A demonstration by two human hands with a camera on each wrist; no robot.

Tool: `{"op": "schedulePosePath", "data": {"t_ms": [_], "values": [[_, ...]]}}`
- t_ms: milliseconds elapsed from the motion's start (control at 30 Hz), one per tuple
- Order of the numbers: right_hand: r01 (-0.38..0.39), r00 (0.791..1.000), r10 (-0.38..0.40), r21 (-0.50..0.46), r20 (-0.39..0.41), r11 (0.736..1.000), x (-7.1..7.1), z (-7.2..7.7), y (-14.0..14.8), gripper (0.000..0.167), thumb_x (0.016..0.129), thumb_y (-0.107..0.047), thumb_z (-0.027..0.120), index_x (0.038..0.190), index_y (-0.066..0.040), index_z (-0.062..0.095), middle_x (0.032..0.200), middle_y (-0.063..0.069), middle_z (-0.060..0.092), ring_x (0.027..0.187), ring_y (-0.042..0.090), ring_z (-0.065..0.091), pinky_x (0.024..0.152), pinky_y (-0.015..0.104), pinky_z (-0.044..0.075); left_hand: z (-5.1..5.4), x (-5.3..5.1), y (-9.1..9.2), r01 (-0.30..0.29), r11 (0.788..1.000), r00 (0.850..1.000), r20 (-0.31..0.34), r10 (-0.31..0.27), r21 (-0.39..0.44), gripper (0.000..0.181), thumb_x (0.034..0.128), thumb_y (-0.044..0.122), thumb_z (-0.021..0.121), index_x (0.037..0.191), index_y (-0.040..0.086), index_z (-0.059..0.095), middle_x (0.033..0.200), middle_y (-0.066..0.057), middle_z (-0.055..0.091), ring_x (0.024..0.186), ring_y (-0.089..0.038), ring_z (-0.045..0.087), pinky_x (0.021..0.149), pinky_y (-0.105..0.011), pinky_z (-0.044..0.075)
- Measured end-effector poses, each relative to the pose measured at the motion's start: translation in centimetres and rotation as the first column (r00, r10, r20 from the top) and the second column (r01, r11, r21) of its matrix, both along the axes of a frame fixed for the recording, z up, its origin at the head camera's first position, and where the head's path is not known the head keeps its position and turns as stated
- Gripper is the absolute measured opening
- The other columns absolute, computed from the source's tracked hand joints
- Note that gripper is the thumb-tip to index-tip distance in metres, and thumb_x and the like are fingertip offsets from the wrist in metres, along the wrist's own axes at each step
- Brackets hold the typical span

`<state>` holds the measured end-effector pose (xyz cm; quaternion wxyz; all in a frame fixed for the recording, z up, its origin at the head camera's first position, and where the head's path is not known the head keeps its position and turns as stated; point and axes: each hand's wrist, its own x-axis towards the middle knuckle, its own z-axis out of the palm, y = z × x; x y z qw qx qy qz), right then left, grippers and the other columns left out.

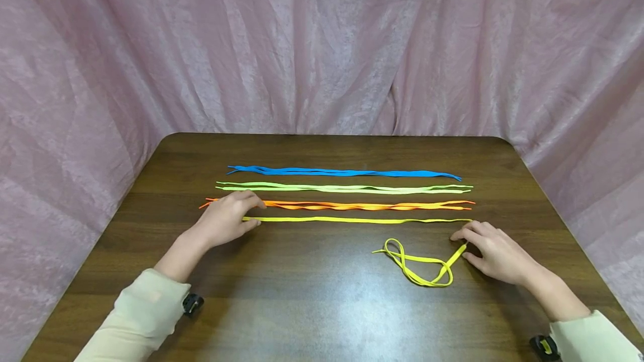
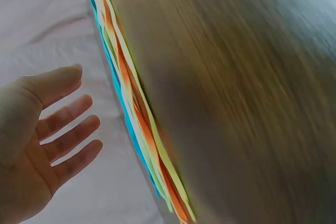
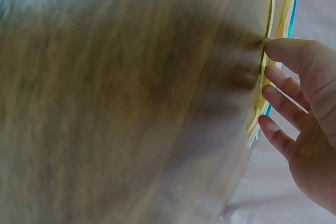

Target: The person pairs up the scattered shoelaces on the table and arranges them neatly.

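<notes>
My left hand is low over the left part of an orange shoelace pair, its thumb beside the left end of a straight yellow shoelace. In the left wrist view its fingers are extended and spread. My right hand is at the straight lace's right end. One end of a loosely looped yellow shoelace runs into the gap between thumb and fingers, partly hidden there. The right wrist view shows the thumb against a yellow lace, with the other fingers spread.
Behind the orange pair lie a pale green shoelace pair and a blue pair, roughly parallel. All rest on a dark wooden table with rounded far corners. A pink curtain hangs beyond it.
</notes>
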<state>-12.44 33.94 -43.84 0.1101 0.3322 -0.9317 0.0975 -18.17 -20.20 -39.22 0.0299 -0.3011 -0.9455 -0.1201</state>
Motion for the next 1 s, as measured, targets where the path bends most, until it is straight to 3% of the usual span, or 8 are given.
{"op": "schedulePosePath", "data": {"t_ms": [300, 367, 467, 533, 667, 767, 867, 1000], "values": [[-0.029, 1.000, 0.029, -0.013, -0.010, 0.999, 0.0, -0.2, -0.8, 0.035, 0.060, -0.002, 0.077, 0.081, -0.021, 0.057, 0.085, -0.010, 0.052, 0.077, 0.013, 0.050, 0.058, 0.031, 0.039, 0.1, 0.0, 3.0, 0.088, 0.996, 0.996, 0.003, -0.088, 0.003, 0.028, 0.0773, 0.022, 0.074, 0.103, 0.014, 0.065, 0.103, 0.001, 0.060, 0.096, -0.019, 0.059, 0.076, -0.036, 0.050], [-0.040, 0.999, 0.039, -0.020, -0.010, 0.999, -0.1, -0.2, -0.8, 0.026, 0.068, -0.006, 0.074, 0.080, -0.021, 0.056, 0.083, -0.010, 0.051, 0.077, 0.012, 0.050, 0.057, 0.030, 0.038, -0.1, 0.0, 3.7, 0.104, 0.995, 0.994, 0.011, -0.104, 0.003, 0.028, 0.0780, 0.022, 0.073, 0.103, 0.014, 0.065, 0.104, 0.001, 0.060, 0.096, -0.018, 0.059, 0.076, -0.035, 0.050], [-0.047, 0.999, 0.047, -0.022, -0.013, 0.999, -0.1, -0.2, -0.8, 0.024, 0.069, -0.006, 0.072, 0.078, -0.019, 0.055, 0.081, -0.010, 0.049, 0.075, 0.011, 0.048, 0.056, 0.029, 0.036, -0.4, 0.0, 4.9, 0.132, 0.991, 0.991, 0.009, -0.132, -0.007, 0.028, 0.0785, 0.023, 0.073, 0.105, 0.015, 0.066, 0.104, 0.002, 0.059, 0.094, -0.018, 0.059, 0.075, -0.034, 0.050], [-0.058, 0.998, 0.057, -0.030, -0.016, 0.998, -0.2, -0.3, -0.8, 0.012, 0.084, -0.020, 0.064, 0.078, -0.019, 0.054, 0.080, -0.010, 0.048, 0.074, 0.010, 0.046, 0.055, 0.027, 0.035, -0.6, 0.0, 5.8, 0.154, 0.988, 0.988, 0.004, -0.154, -0.020, 0.029, 0.0788, 0.024, 0.073, 0.106, 0.015, 0.066, 0.103, 0.001, 0.060, 0.093, -0.018, 0.059, 0.075, -0.033, 0.050], [-0.051, 0.998, 0.050, -0.031, -0.025, 0.998, -0.2, -0.3, -0.8, 0.020, 0.092, -0.032, 0.053, 0.077, -0.020, 0.052, 0.079, -0.011, 0.047, 0.074, 0.009, 0.044, 0.055, 0.025, 0.032, -0.8, 0.0, 7.6, 0.198, 0.979, 0.980, -0.002, -0.198, -0.051, 0.028, 0.0796, 0.025, 0.072, 0.105, 0.015, 0.066, 0.103, 0.000, 0.060, 0.092, -0.018, 0.059, 0.075, -0.033, 0.050], [-0.020, 0.999, 0.019, -0.011, -0.033, 1.000, -0.1, -0.4, -0.9, 0.018, 0.081, -0.020, 0.067, 0.076, -0.021, 0.051, 0.080, -0.012, 0.046, 0.074, 0.009, 0.042, 0.057, 0.025, 0.030, -0.9, 0.0, 9.1, 0.226, 0.972, 0.974, 0.004, -0.226, -0.068, 0.026, 0.0809, 0.025, 0.070, 0.105, 0.016, 0.065, 0.103, 0.000, 0.060, 0.093, -0.018, 0.058, 0.075, -0.032, 0.050], [0.007, 0.999, -0.007, 0.007, -0.048, 1.000, 0.0, -0.4, -1.1, 0.033, 0.065, -0.006, 0.076, 0.075, -0.022, 0.050, 0.079, -0.013, 0.046, 0.073, 0.009, 0.040, 0.058, 0.025, 0.029, -1.1, -0.1, 10.5, 0.258, 0.962, 0.966, -0.003, -0.260, -0.092, 0.025, 0.0819, 0.026, 0.069, 0.105, 0.016, 0.065, 0.103, 0.000, 0.060, 0.093, -0.017, 0.058, 0.076, -0.032, 0.050], [0.008, 0.998, -0.007, 0.002, -0.060, 1.000, -0.1, -0.2, -1.3, 0.034, 0.065, -0.005, 0.076, 0.074, -0.022, 0.048, 0.076, -0.014, 0.045, 0.072, 0.007, 0.041, 0.059, 0.028, 0.032, -1.2, -0.1, 12.5, 0.307, 0.943, 0.949, -0.028, -0.313, -0.128, 0.025, 0.0828, 0.028, 0.067, 0.104, 0.016, 0.064, 0.102, 0.001, 0.060, 0.093, -0.016, 0.058, 0.077, -0.031, 0.050]]}}
